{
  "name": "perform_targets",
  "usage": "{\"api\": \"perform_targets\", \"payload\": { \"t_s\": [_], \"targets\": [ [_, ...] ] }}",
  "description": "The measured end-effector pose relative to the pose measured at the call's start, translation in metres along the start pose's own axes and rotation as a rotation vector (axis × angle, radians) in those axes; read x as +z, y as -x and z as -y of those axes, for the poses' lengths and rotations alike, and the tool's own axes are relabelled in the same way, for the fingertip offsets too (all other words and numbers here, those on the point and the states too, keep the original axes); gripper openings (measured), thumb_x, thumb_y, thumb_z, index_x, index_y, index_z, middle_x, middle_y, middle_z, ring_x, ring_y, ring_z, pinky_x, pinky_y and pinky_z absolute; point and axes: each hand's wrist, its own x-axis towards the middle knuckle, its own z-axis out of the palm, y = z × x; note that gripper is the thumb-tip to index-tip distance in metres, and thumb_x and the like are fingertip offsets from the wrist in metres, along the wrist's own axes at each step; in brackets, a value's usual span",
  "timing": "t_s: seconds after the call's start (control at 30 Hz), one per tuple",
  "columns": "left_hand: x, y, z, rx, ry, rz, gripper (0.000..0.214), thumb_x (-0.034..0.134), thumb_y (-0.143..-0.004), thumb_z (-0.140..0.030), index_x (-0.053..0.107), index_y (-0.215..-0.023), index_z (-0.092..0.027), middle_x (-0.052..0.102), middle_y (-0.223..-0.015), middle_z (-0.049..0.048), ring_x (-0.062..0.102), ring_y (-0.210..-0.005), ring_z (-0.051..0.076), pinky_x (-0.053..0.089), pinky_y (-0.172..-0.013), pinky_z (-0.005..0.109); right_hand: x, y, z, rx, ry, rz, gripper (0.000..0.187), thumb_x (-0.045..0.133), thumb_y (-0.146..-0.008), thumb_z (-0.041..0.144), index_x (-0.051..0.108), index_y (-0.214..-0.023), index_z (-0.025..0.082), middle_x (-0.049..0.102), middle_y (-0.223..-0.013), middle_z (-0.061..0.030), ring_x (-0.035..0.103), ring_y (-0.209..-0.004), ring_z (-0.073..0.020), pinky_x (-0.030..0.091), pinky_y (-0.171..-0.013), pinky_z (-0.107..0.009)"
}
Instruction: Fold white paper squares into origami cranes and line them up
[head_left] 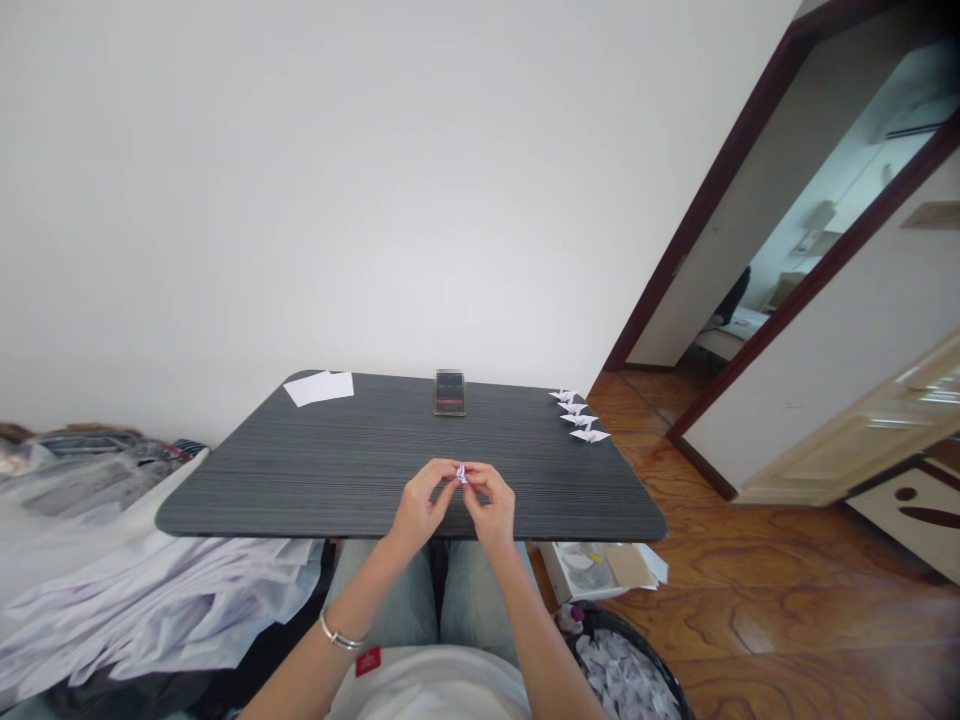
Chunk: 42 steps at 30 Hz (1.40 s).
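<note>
My left hand (pixel 422 503) and my right hand (pixel 489 504) meet above the near edge of a dark grey wood-grain table (pixel 390 480). Between their fingertips they pinch a small folded piece of white paper (pixel 461 474). Its exact shape is mostly hidden by my fingers. Several white origami cranes (pixel 579 415) stand in a row along the table's right edge. A flat white paper sheet (pixel 319 388) lies at the far left corner, and a dark phone (pixel 449 392) lies at the far edge.
White cloth and plastic-wrapped items (pixel 142 590) are heaped to the left of the table. A round black bin (pixel 619 675) full of white paper scraps stands at the lower right, beside an open box (pixel 592 570). Wood flooring and a doorway lie to the right.
</note>
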Motion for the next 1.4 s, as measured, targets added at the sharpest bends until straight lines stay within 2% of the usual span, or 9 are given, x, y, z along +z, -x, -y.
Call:
{"api": "perform_targets", "payload": {
  "t_s": [0.13, 0.33, 0.5, 0.57, 0.7, 0.87, 1.13, 1.4],
  "targets": [
    [0.003, 0.003, 0.000, 0.059, -0.113, 0.005, 0.016, 0.040, -0.084, -0.012, 0.054, -0.091, -0.017, 0.057, -0.093, 0.0080, 0.055, -0.089, 0.016, 0.044, -0.079, 0.030, 0.000, -0.001, 0.002, -0.032, 0.060, -0.018, 0.008, 0.052, -0.076, 0.016, 0.059, -0.076, 0.019, 0.061, -0.091, -0.0073, 0.059, -0.082, -0.0178, 0.053, -0.064, -0.029],
    [0.004, 0.002, 0.001, 0.044, -0.129, -0.022, 0.014, 0.042, -0.084, -0.013, 0.055, -0.087, -0.017, 0.057, -0.086, 0.0059, 0.055, -0.082, 0.015, 0.045, -0.075, 0.028, -0.002, -0.001, 0.002, -0.058, 0.099, -0.066, 0.009, 0.053, -0.078, 0.017, 0.062, -0.077, 0.019, 0.060, -0.089, -0.0071, 0.059, -0.082, -0.0176, 0.052, -0.065, -0.029],
    [0.004, 0.003, 0.002, -0.027, -0.070, 0.011, 0.014, 0.043, -0.084, -0.016, 0.056, -0.090, -0.017, 0.061, -0.086, 0.0058, 0.058, -0.082, 0.015, 0.046, -0.075, 0.027, -0.002, -0.001, -0.001, -0.040, 0.088, -0.144, 0.008, 0.054, -0.078, 0.018, 0.061, -0.075, 0.018, 0.061, -0.081, -0.0057, 0.059, -0.077, -0.0175, 0.051, -0.060, -0.027],
    [0.005, 0.004, 0.005, -0.075, -0.051, -0.009, 0.014, 0.044, -0.084, -0.017, 0.056, -0.092, -0.017, 0.062, -0.086, 0.0051, 0.059, -0.080, 0.015, 0.046, -0.074, 0.027, -0.002, -0.001, -0.003, -0.024, 0.091, -0.156, 0.007, 0.054, -0.078, 0.019, 0.061, -0.075, 0.018, 0.061, -0.078, -0.0051, 0.059, -0.075, -0.0169, 0.050, -0.058, -0.026],
    [0.006, 0.002, 0.011, -0.137, -0.019, -0.082, 0.018, 0.049, -0.082, -0.020, 0.056, -0.098, -0.017, 0.061, -0.082, 0.0039, 0.060, -0.075, 0.014, 0.048, -0.071, 0.026, -0.002, 0.000, -0.006, 0.014, 0.097, -0.145, 0.009, 0.054, -0.078, 0.022, 0.060, -0.074, 0.018, 0.060, -0.075, -0.0043, 0.058, -0.071, -0.0162, 0.049, -0.057, -0.025],
    [0.004, -0.003, 0.010, -0.129, 0.033, -0.091, 0.016, 0.052, -0.080, -0.021, 0.062, -0.091, -0.017, 0.061, -0.085, 0.0054, 0.059, -0.077, 0.015, 0.049, -0.069, 0.027, -0.002, 0.000, -0.010, 0.064, 0.059, -0.103, 0.011, 0.052, -0.079, 0.023, 0.061, -0.076, 0.017, 0.060, -0.075, -0.0038, 0.057, -0.070, -0.0160, 0.048, -0.056, -0.025],
    [0.008, -0.001, 0.015, -0.251, 0.116, -0.121, 0.011, 0.059, -0.074, -0.024, 0.064, -0.080, -0.016, 0.068, -0.076, 0.0041, 0.064, -0.070, 0.017, 0.051, -0.071, 0.030, -0.001, 0.001, -0.012, 0.112, -0.054, -0.080, 0.008, 0.054, -0.077, 0.022, 0.061, -0.078, 0.018, 0.059, -0.076, -0.0036, 0.057, -0.069, -0.0157, 0.049, -0.056, -0.025],
    [0.008, 0.002, 0.015, -0.164, 0.138, -0.228, 0.007, 0.062, -0.071, -0.021, 0.065, -0.074, -0.016, 0.064, -0.079, 0.0049, 0.062, -0.074, 0.017, 0.052, -0.067, 0.028, -0.002, 0.001, -0.012, 0.124, -0.065, -0.051, 0.005, 0.054, -0.075, 0.018, 0.059, -0.077, 0.018, 0.058, -0.074, -0.0020, 0.056, -0.065, -0.0143, 0.049, -0.058, -0.026]
  ]
}}
